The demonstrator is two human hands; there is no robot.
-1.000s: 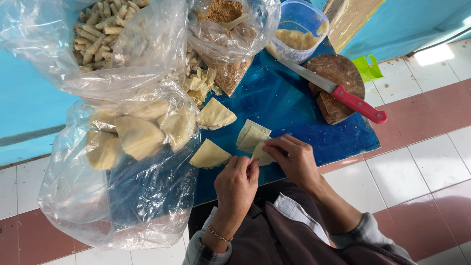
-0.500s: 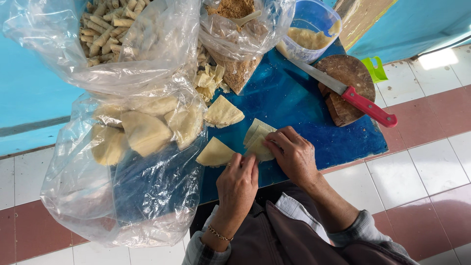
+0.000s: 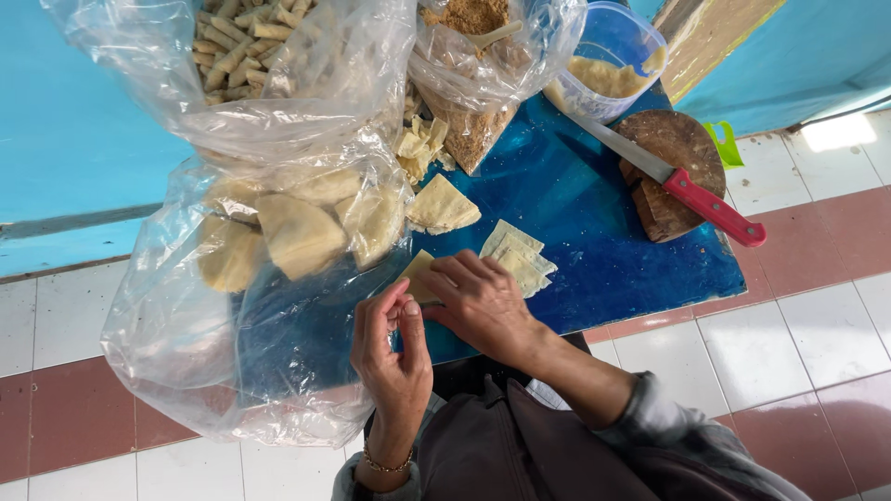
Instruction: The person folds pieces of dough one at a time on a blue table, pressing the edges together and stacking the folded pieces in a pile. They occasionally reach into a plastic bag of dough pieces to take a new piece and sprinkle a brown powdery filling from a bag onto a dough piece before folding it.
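My right hand [image 3: 478, 301] lies over a pale triangular pastry wrapper [image 3: 417, 272] on the blue table [image 3: 594, 232], its fingers curled onto it. My left hand [image 3: 390, 345], a thin bracelet at its wrist, pinches the wrapper's near edge with thumb and fingertips. Most of the wrapper is hidden under my hands. Just right of my right hand lies a small stack of square wrappers [image 3: 522, 254]. A folded triangular piece [image 3: 442, 206] rests a little farther back.
A large clear bag of folded pastries [image 3: 288, 232] sprawls over the table's left side, with a bag of rolled sticks [image 3: 251, 37] behind it. At the back are a bag of brown crumbs [image 3: 473, 56] and a plastic tub [image 3: 613, 70]. A red-handled knife [image 3: 687, 190] lies on a wooden board [image 3: 677, 153].
My right hand has shifted left from the square wrappers onto the triangular wrapper. My left hand has risen to meet it at the wrapper's edge.
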